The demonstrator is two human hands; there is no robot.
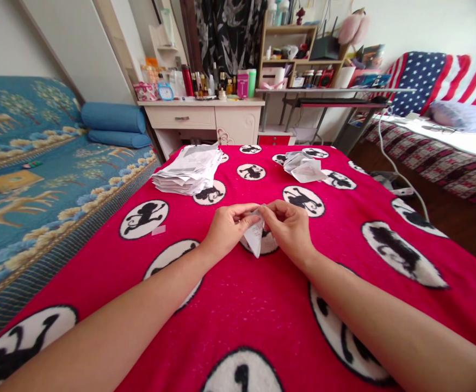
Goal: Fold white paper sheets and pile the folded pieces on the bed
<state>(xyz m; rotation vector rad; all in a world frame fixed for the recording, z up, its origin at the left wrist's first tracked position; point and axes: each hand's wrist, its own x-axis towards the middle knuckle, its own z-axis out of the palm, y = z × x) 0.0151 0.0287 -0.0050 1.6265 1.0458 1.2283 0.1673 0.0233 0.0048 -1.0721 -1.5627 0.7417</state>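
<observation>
Between my two hands is a small folded piece of paper (254, 237), its pointed end hanging down towards me. My left hand (230, 227) pinches its upper left side between thumb and fingers. On the other side, the fingertips of my right hand (290, 226) close on its upper right edge. Both hands are just above a red blanket (238, 305) with white ovals and black animal figures. My fingers hide the top of the paper.
A stack of papers (191, 167) lies at the far left of the blanket, with several folded paper pieces (304, 165) at the far right. A small paper scrap (158, 230) is left of my hands. Beyond stand a white dresser (184, 117) and a blue sofa (54, 179).
</observation>
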